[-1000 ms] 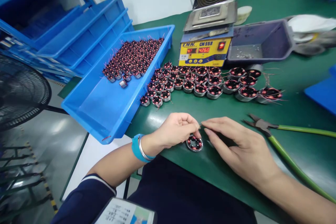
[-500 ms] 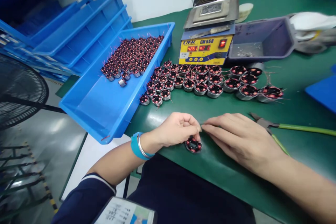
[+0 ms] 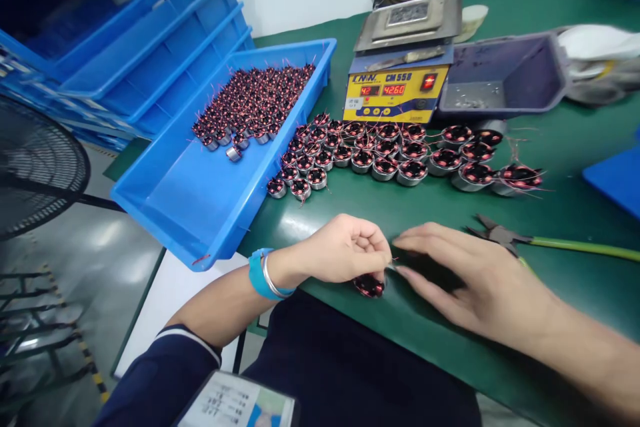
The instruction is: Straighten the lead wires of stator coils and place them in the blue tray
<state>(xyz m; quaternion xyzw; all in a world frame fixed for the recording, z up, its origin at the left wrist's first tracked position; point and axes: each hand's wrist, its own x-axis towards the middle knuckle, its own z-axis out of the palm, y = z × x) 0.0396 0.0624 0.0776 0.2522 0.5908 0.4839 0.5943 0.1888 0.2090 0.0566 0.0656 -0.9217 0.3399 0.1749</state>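
My left hand point(image 3: 350, 250) is closed in a pinch just above a copper-wound motor stator point(image 3: 370, 285) that sits near the table's front edge. A short red wire end point(image 3: 394, 259) pokes out at its fingertips, and the fingers cover part of the stator. Close by on the right, my right hand point(image 3: 465, 280) has its thumb and fingers apart. Its thumb tip lies near the wire; whether the two touch, I cannot tell. Green-handled cutting pliers point(image 3: 503, 235) lie open on the table behind my right hand.
Rows of stators point(image 3: 384, 169) stand ahead of my hands. A blue tray point(image 3: 185, 193) at left holds many more. Behind the rows are a yellow-fronted solder pot point(image 3: 395, 97) with red digits and a purple bin point(image 3: 500, 80). A black fan point(image 3: 40, 167) stands far left.
My right thumb and fingers have spread apart from a closed pinch. My left fingertips have shifted slightly right and now cover more of the stator.
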